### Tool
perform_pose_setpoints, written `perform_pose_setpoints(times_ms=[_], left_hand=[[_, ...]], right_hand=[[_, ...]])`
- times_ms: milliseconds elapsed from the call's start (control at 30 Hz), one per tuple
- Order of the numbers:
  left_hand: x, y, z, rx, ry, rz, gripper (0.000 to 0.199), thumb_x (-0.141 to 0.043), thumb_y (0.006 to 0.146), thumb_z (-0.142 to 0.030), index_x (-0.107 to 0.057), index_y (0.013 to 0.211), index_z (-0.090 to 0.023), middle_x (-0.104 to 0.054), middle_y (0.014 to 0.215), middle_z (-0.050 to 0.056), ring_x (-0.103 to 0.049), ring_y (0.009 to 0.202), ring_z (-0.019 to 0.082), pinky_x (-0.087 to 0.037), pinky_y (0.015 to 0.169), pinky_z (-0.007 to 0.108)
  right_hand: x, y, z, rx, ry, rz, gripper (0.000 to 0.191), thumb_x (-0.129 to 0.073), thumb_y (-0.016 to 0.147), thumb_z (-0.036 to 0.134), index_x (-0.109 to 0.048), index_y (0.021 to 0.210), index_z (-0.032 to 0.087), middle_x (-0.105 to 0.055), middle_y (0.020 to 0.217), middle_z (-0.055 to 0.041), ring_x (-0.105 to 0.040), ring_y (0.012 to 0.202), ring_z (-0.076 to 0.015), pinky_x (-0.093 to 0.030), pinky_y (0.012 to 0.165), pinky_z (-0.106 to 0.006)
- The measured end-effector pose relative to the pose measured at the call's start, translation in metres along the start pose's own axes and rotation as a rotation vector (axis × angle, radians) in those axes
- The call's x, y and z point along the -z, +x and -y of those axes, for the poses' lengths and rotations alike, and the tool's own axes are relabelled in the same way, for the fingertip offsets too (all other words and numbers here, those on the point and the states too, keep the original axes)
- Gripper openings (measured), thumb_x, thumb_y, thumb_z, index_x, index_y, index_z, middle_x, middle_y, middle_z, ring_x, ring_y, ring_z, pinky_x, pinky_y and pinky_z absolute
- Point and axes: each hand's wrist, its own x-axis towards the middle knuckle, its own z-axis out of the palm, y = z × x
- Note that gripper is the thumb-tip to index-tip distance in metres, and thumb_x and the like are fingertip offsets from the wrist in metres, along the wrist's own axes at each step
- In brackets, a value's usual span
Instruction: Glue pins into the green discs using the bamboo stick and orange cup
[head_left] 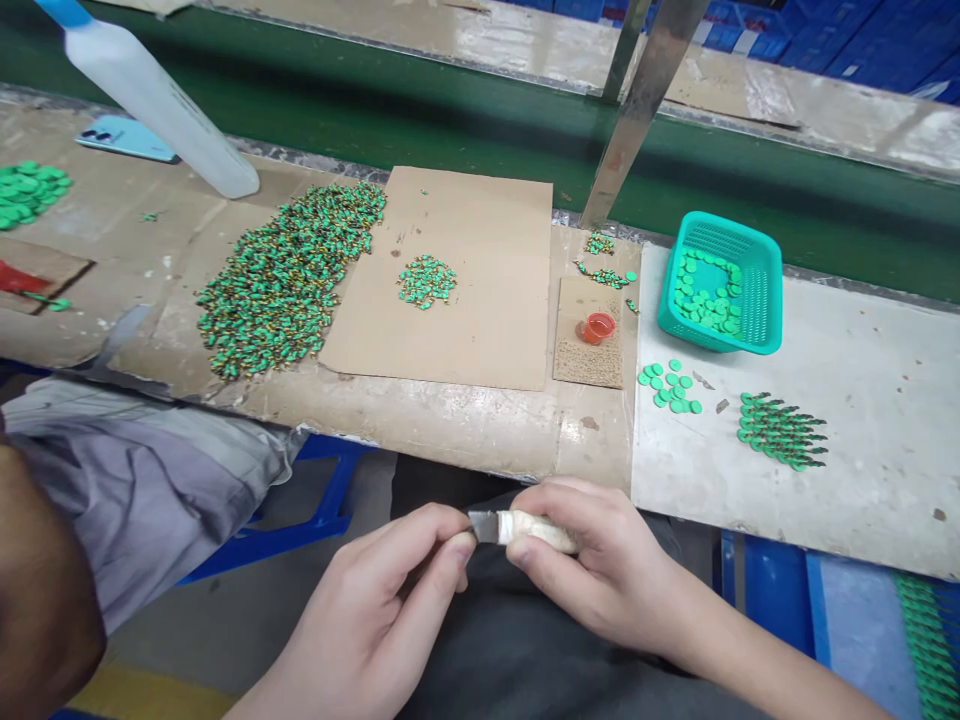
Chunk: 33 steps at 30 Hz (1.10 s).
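The right hand (600,550) has its fingers clamped round the pale handle of a knife (536,530), the thumb pressed along the near side. Its blade (484,526) points toward the left hand (375,590), whose thumb and forefinger are pinched together at the blade's end; whether they grip the blade or some small piece cannot be told. The knife is held level above the person's lap (495,640), just off the near edge of the counter (465,430). On the counter beyond, a red cup (598,328) stands near a green basket (769,290) of green discs (709,300).
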Motion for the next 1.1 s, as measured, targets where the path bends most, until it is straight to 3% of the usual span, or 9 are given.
perform_pose_setpoints(times_ms=[100,267,400,500,633,833,1100], left_hand=[[0.0,-0.002,0.0,0.002,0.013,0.004,0.035,-0.061,0.122,-0.035,-0.072,0.089,-0.028,-0.073,0.075,-0.008,-0.072,0.063,0.009,-0.053,0.063,0.016],[0.0,-0.001,-0.002,0.017,-0.005,0.01,0.039,-0.058,0.123,-0.036,-0.07,0.086,-0.028,-0.072,0.073,-0.008,-0.069,0.059,0.008,-0.05,0.058,0.016],[0.001,0.0,-0.001,0.019,-0.007,0.024,0.04,-0.059,0.122,-0.037,-0.069,0.085,-0.027,-0.07,0.071,-0.008,-0.066,0.057,0.008,-0.049,0.057,0.016],[0.001,-0.003,0.001,0.057,-0.023,0.059,0.046,-0.059,0.123,-0.043,-0.068,0.08,-0.027,-0.07,0.071,-0.006,-0.067,0.059,0.009,-0.049,0.059,0.017],[0.0,-0.007,0.004,0.173,-0.098,0.111,0.059,-0.055,0.126,-0.058,-0.069,0.077,-0.027,-0.074,0.073,-0.002,-0.076,0.075,0.014,-0.058,0.075,0.02],[-0.001,-0.005,0.004,0.268,-0.157,0.158,0.072,-0.048,0.125,-0.073,-0.068,0.075,-0.026,-0.07,0.072,0.0,-0.068,0.068,0.015,-0.052,0.067,0.025],[0.001,-0.009,0.006,0.269,-0.149,0.178,0.067,-0.049,0.126,-0.071,-0.067,0.081,-0.026,-0.068,0.072,-0.001,-0.065,0.066,0.014,-0.052,0.067,0.025]], right_hand=[[0.004,-0.001,-0.001,-0.015,-0.065,-0.107,0.008,-0.077,0.116,0.026,-0.081,0.11,0.022,-0.087,0.093,-0.0027,-0.08,0.08,-0.0167,-0.061,0.076,-0.026],[0.001,0.0,0.005,-0.014,0.062,0.065,0.01,-0.08,0.115,0.027,-0.081,0.107,0.022,-0.083,0.089,-0.0009,-0.076,0.077,-0.0146,-0.058,0.072,-0.024],[-0.003,0.001,0.005,-0.03,0.076,0.08,0.011,-0.08,0.116,0.027,-0.081,0.107,0.022,-0.085,0.091,-0.0019,-0.077,0.079,-0.0153,-0.059,0.075,-0.024],[0.0,0.001,0.002,-0.042,0.031,0.031,0.01,-0.079,0.116,0.028,-0.081,0.108,0.022,-0.085,0.091,-0.0018,-0.079,0.08,-0.0161,-0.06,0.074,-0.025],[0.006,0.0,-0.001,-0.058,-0.03,-0.071,0.011,-0.078,0.116,0.029,-0.082,0.11,0.022,-0.087,0.092,-0.0023,-0.081,0.081,-0.017,-0.062,0.077,-0.026],[0.004,-0.001,0.002,-0.052,0.092,0.119,0.01,-0.081,0.114,0.027,-0.084,0.107,0.021,-0.086,0.092,-0.0028,-0.078,0.08,-0.0157,-0.059,0.076,-0.025],[0.003,0.002,0.001,-0.056,0.091,0.136,0.011,-0.08,0.115,0.027,-0.083,0.105,0.022,-0.084,0.09,-0.002,-0.076,0.077,-0.0156,-0.058,0.074,-0.025]])
